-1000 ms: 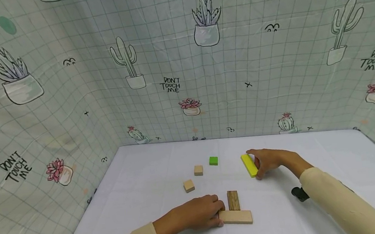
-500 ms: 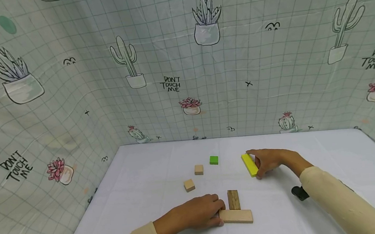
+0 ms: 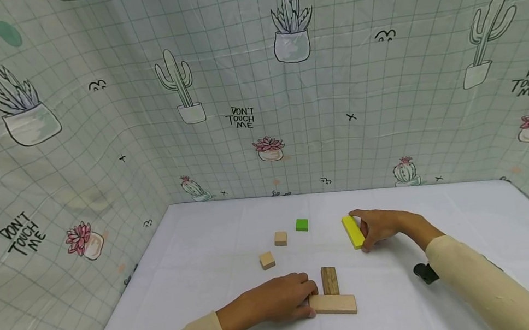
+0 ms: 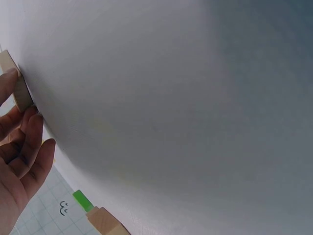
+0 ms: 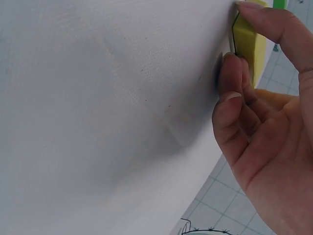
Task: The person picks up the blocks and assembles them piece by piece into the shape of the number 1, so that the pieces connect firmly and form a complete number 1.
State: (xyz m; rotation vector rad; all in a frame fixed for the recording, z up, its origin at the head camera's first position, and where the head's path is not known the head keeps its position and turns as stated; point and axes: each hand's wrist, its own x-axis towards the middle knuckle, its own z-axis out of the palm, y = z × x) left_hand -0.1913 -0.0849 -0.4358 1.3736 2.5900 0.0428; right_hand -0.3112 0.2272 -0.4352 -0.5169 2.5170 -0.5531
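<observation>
In the head view my left hand (image 3: 286, 299) holds the left end of a pale flat wooden block (image 3: 333, 304), thumb at its near side and fingers at the far side. A dark-grained wooden block (image 3: 330, 280) lies just behind it, the two forming a T. On the right, my right hand (image 3: 382, 226) pinches a yellow block (image 3: 353, 232) between thumb and forefinger, one at each end. The right wrist view shows the thumb on the near end of that yellow block (image 5: 248, 36), its other fingers curled alongside.
Two small natural wood cubes (image 3: 267, 260) (image 3: 280, 238) and a green block (image 3: 302, 225) lie on the white tabletop (image 3: 222, 225), left of the yellow block. A printed cactus cloth (image 3: 223, 153) hangs behind and to the left.
Both hands keep their holds on the blocks. The view shifts very slightly; nothing else has visibly moved.
</observation>
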